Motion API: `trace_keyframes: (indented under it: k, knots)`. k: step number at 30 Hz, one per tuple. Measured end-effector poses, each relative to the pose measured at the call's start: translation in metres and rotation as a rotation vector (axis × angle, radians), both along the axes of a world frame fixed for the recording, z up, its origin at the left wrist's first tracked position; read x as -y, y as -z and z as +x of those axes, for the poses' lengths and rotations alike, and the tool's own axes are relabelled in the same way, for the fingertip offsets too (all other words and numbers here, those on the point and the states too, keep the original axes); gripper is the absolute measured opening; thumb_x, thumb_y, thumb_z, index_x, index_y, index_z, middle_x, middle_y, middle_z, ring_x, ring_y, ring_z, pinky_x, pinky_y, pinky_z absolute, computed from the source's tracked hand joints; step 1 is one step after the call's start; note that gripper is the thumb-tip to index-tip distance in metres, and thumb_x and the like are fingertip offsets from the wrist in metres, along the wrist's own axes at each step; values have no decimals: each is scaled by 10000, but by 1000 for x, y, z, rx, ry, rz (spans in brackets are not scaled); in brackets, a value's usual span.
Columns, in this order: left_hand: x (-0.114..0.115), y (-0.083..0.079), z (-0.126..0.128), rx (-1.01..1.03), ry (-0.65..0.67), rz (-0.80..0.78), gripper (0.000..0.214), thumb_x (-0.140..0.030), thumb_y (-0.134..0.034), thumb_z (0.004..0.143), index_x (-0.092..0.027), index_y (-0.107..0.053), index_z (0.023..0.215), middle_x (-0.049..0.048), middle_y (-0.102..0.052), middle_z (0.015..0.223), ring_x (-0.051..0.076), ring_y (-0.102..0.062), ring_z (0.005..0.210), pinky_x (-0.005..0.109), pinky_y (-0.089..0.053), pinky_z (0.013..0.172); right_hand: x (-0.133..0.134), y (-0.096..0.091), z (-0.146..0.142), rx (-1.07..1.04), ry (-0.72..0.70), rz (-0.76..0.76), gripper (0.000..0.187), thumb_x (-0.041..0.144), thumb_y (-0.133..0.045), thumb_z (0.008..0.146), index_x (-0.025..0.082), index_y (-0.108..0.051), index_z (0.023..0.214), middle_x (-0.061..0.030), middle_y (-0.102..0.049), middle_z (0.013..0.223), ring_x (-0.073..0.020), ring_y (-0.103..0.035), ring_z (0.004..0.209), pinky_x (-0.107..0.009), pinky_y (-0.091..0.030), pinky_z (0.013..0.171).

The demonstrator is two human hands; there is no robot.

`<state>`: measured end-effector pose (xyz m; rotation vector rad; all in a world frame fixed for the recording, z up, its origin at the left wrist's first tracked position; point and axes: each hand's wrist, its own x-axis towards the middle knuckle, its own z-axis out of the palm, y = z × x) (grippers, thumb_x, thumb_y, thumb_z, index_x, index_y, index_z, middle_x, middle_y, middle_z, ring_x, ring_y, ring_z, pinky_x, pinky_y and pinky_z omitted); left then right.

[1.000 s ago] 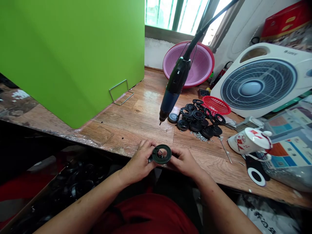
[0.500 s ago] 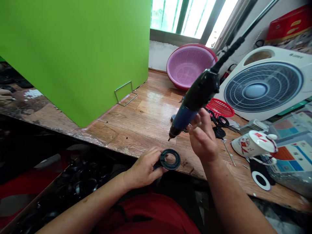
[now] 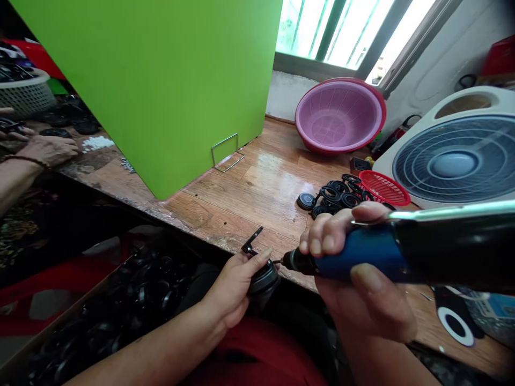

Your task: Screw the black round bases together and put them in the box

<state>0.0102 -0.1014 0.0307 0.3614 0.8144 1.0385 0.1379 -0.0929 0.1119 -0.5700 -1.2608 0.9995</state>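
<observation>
My left hand (image 3: 233, 287) is closed around a round black plastic part (image 3: 263, 279), held on edge at the table's front edge, with a small black bracket sticking up from it. My right hand (image 3: 358, 279) grips a blue and black electric screwdriver (image 3: 386, 252) lying almost level. Its tip touches the black part beside my left thumb. The screwdriver's black body runs off to the right.
A pile of black ring parts (image 3: 336, 195) lies beside a small red basket (image 3: 384, 187). Behind stand a pink colander bowl (image 3: 340, 115), a white fan (image 3: 454, 155) and a green divider board (image 3: 161, 80). Another person's hands (image 3: 36, 147) work at far left. A box of black parts (image 3: 120, 311) sits below.
My right hand has closed round the screwdriver and swung it down level, tip against the part. My left hand has tipped the black part on edge. The view has shifted left.
</observation>
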Motion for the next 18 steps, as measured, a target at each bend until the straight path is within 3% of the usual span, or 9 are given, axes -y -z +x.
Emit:
trace_keyframes:
  k: [6,11,18]
  knots:
    - [4,4,1,-26,-21,-12,295,-339,-748,706,-102,-680,868,68,-682,796,141,-603,695,272,-474,737,4,4,-1,10,36,-16,345,397,-630,772,298,-512,1080,-2,-419,698,-177,-477,645,-365,-471,627]
    - [6,6,2,-7,-39,-12,335,-321,-754,700,-108,-665,944,71,-676,827,153,-611,712,287,-482,734,4,10,-2,27,34,0,331,391,-618,784,295,-503,1079,1,-417,697,-174,-469,630,-363,-461,606]
    - [13,3,4,-47,-112,-13,283,-281,-769,649,-113,-667,853,51,-665,766,155,-612,710,275,-477,704,15,8,-1,178,37,91,138,364,-577,843,308,-521,956,18,-382,609,-163,-446,529,-350,-437,531]
